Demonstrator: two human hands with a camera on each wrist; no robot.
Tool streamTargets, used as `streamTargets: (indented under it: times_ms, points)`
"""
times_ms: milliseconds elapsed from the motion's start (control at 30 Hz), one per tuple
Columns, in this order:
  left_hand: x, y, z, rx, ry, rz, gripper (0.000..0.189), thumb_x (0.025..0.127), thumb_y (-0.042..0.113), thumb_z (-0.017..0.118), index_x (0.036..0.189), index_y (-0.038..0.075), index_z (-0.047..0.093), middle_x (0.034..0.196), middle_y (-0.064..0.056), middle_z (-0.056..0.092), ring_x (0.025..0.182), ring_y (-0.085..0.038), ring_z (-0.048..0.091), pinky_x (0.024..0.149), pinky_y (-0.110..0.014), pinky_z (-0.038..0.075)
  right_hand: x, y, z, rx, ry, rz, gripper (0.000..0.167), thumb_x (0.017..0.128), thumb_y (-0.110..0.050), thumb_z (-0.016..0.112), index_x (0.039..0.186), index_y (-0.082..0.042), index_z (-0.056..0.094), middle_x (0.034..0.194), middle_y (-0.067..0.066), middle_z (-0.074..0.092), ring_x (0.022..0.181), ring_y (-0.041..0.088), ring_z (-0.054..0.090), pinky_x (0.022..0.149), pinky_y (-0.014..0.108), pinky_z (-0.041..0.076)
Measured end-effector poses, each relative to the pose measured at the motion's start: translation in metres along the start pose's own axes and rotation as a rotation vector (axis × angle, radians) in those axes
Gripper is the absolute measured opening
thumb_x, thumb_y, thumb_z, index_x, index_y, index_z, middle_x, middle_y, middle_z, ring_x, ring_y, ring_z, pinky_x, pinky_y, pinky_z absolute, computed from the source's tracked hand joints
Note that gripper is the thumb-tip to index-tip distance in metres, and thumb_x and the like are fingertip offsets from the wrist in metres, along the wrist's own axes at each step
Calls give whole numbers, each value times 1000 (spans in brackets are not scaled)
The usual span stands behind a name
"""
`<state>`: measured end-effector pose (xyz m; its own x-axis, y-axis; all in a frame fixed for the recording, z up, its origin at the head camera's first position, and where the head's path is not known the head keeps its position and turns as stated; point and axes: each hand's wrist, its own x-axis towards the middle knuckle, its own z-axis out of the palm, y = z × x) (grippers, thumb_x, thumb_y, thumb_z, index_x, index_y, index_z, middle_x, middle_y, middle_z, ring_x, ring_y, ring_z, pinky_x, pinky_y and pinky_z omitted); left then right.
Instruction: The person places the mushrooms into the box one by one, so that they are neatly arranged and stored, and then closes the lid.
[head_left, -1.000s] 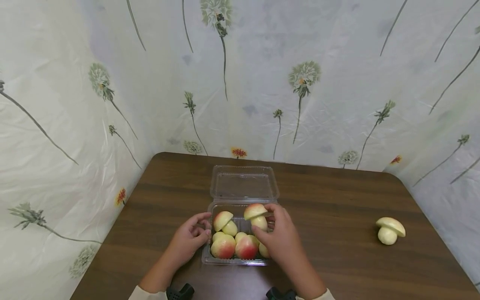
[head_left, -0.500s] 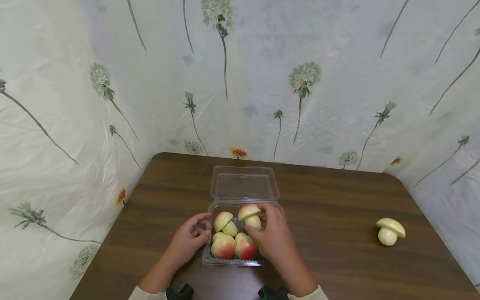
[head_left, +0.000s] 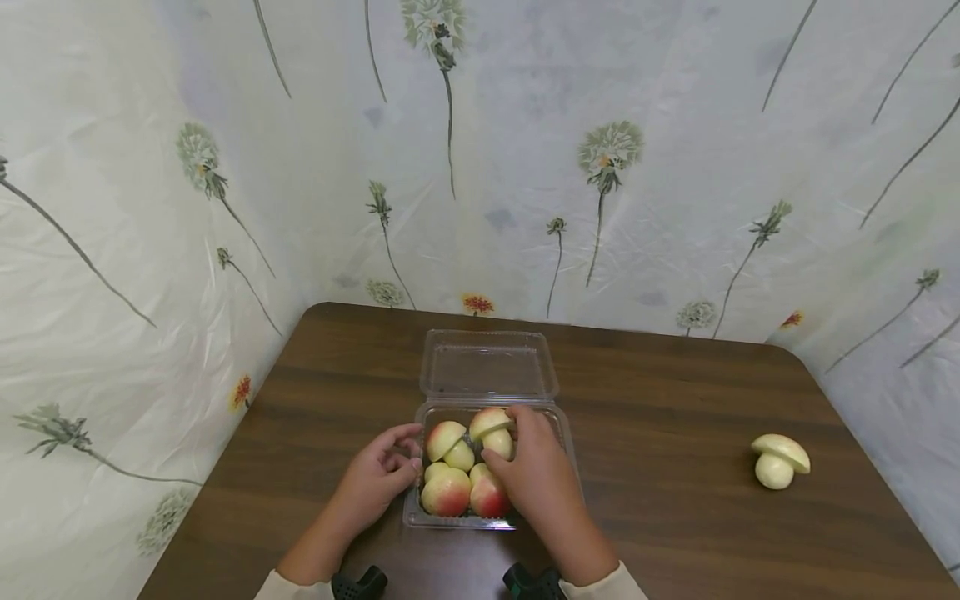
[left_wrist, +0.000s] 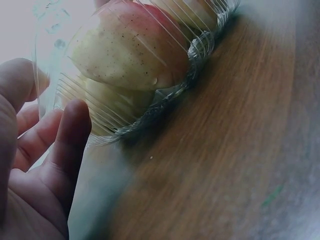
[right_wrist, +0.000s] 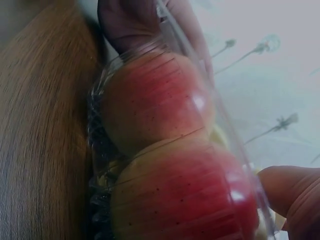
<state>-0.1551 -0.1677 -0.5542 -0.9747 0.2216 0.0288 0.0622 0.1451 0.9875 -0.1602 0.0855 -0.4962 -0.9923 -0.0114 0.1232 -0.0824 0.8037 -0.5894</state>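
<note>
A clear plastic clamshell box [head_left: 459,523] lies in front of me, its lid [head_left: 487,367] folded back. Inside, several mushroom-shaped pieces have yellow-and-red caps and pale stems. Between the thumb and fingers of my right hand [head_left: 536,467] is one mushroom [head_left: 491,429], held at the box's back right. Another mushroom [head_left: 446,442] sits to its left, with a red-capped one [head_left: 447,493] in front. My left hand [head_left: 382,467] touches the box's left side with bent fingers and thumb, holding nothing. In the left wrist view, its thumb [left_wrist: 74,125] lies by the ribbed wall. My right hand partly hides the box's right side.
One more mushroom [head_left: 780,461] lies on its side far to the right on the brown wooden table [head_left: 660,417]. Behind and beside the table hangs a pale dandelion-print cloth [head_left: 510,167].
My right hand has moved left with the mushroom, bringing it closer to the one at the back left and lower in the box. My left hand has stayed at the box's left side.
</note>
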Motion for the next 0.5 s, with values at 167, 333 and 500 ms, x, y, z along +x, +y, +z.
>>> streamTargets:
  times_ms: [167, 333, 500]
  points:
    - [0, -1, -1, -4, -1, 9, 47, 99, 4, 68, 144, 2, 55, 114, -19, 59, 77, -12, 66, 73, -25, 58, 2, 1, 2, -34, -13, -13, 65, 83, -34, 88, 135, -10, 58, 126, 14, 64, 104, 30, 67, 85, 52, 57]
    - [0, 0, -1, 1, 2, 0, 47, 99, 5, 69, 144, 3, 55, 115, -19, 59, 77, -12, 66, 73, -24, 58, 6, 0, 2, -48, -42, 1, 64, 82, -35, 88, 133, -10, 59, 124, 13, 65, 102, 29, 67, 83, 52, 57]
    - [0, 1, -1, 2, 1, -11, 48, 99, 4, 68, 145, 3, 55, 116, -20, 59, 77, -12, 66, 73, -24, 57, 9, -1, 0, -59, -76, 16, 61, 81, -35, 86, 130, -10, 60, 121, 12, 67, 101, 28, 66, 84, 51, 56]
